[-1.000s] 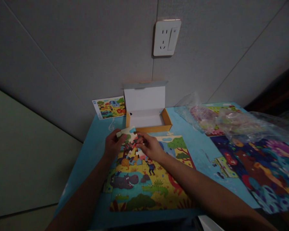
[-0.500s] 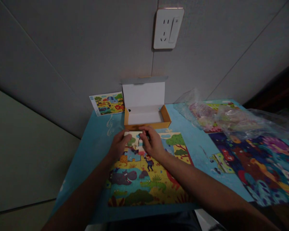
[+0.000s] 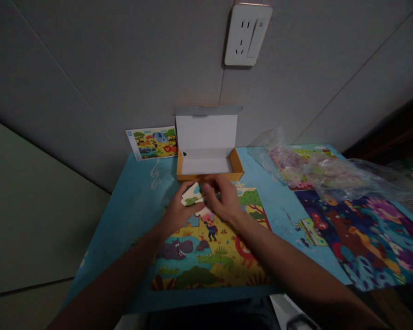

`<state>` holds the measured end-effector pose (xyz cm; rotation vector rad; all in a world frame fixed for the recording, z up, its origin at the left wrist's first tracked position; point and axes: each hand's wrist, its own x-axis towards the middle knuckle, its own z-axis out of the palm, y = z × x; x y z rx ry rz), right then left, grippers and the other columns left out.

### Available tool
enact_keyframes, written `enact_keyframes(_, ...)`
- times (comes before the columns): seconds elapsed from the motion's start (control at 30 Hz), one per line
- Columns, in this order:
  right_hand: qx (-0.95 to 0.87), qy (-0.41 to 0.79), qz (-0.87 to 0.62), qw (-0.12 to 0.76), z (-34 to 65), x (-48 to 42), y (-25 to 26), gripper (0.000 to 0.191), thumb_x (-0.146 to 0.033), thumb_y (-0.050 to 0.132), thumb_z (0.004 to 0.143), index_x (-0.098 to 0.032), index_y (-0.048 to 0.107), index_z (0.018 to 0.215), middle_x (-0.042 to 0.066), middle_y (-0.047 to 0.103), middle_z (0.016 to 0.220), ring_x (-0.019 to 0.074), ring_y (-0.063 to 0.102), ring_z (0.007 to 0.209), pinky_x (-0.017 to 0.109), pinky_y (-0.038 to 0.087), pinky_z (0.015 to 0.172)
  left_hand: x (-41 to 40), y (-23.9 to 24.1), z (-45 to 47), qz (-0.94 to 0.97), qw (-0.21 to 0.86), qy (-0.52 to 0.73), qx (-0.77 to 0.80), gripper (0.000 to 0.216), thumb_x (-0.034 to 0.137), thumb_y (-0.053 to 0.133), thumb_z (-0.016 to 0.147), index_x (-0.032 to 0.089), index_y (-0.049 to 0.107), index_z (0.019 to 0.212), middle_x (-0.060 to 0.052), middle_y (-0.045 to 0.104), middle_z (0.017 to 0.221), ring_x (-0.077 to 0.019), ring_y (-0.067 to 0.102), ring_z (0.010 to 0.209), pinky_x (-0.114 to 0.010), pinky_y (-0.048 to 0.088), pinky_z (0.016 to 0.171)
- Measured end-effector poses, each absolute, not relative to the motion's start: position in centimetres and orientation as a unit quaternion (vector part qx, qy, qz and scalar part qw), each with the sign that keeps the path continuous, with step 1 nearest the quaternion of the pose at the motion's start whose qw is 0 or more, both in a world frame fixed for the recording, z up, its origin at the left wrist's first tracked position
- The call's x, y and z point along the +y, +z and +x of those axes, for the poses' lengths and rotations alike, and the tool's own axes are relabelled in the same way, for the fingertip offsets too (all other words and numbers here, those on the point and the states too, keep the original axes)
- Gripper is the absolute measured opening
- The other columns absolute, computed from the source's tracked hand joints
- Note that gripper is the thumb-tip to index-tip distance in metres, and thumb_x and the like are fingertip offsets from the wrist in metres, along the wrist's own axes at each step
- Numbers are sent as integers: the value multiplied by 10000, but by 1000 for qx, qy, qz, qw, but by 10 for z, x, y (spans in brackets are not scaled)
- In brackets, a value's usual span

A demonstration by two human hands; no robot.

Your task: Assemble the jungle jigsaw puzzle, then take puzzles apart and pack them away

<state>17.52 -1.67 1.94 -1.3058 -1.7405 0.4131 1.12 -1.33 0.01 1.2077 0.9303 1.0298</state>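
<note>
A cream and green puzzle piece is raised and tilted above the top left of the animal jigsaw puzzle. My left hand is closed around its left and lower edge, thumb underneath. My right hand pinches at its right side, and the fingers hide that end; whether one piece or two joined pieces are held I cannot tell. Below the hands, the puzzle shows a hippo, a crocodile, a lion and a figure in blue. Its upper middle is partly covered by my hands.
Behind the puzzle an opened orange box stands against the wall, beside a picture card. On the right lie a dark blue puzzle and a crumpled clear plastic bag. A wall socket is above the light-blue table.
The cream and green piece, flat at the puzzle's top left before, is now lifted and turned at an angle. My left hand has shifted slightly right, its thumb now under the piece.
</note>
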Motion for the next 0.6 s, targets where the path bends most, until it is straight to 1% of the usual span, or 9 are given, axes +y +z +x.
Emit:
enact_keyframes(0.1,-729,238,-568,298,187,-18,28,440,-494,459,926,-176,586,650,-23,456,511,116,392,485,266,264,511,-11,5,11,426,624,534,379,544,188,757,694,229,529,1186,-19,681,986,-163,652,849,-268,512,751)
enact_keyframes(0.13,-734,276,-559,270,188,-18,28,504,-519,431,931,-186,521,563,-37,388,472,104,338,460,266,228,496,-11,7,11,401,630,554,368,561,181,742,702,240,519,1213,-28,691,1012,-172,662,862,-279,521,752)
enact_keyframes(0.2,-737,353,-518,252,186,-19,23,557,-563,405,924,-201,414,502,-55,308,458,89,271,451,260,186,477,-11,9,11,371,643,575,344,564,164,723,705,253,523,1224,-37,703,1047,-191,673,901,-289,531,745)
enact_keyframes(0.27,-729,399,-492,260,180,-19,17,562,-602,415,908,-205,382,510,-60,308,462,83,266,456,249,184,468,-13,9,12,368,665,562,328,485,179,726,709,234,575,1166,-45,717,1035,-215,675,950,-304,533,766)
enact_keyframes(0.33,-727,395,-497,262,175,-19,13,560,-597,421,914,-198,416,520,-53,356,456,85,303,455,243,205,470,-15,8,13,379,691,527,318,374,223,739,716,198,634,1074,-65,728,1007,-243,670,997,-333,529,824)
enact_keyframes(0.4,-743,350,-518,238,177,-17,17,552,-547,425,938,-187,485,523,-31,425,455,95,358,457,245,234,482,-17,7,14,381,711,498,319,319,258,748,717,172,666,1013,-85,731,988,-262,664,1020,-356,523,866)
enact_keyframes(0.47,-766,275,-549,191,186,-15,25,523,-471,419,966,-179,572,559,3,511,491,115,426,481,254,271,506,-18,8,14,354,717,499,334,319,265,757,704,165,669,993,-84,727,955,-260,674,979,-359,539,835)
enact_keyframes(0.53,-782,189,-576,143,199,-14,33,405,-385,439,969,-172,667,711,48,625,623,151,517,568,267,331,558,-18,10,14,325,720,506,346,344,267,749,705,177,652,1023,-61,712,910,-239,683,885,-347,563,735)
enact_keyframes(0.6,-803,117,-574,114,211,-16,32,252,-332,507,937,-154,683,964,102,692,872,205,586,756,296,405,672,-17,13,12,325,721,505,345,385,244,730,718,210,623,1086,-29,684,878,-211,671,808,-315,565,624)
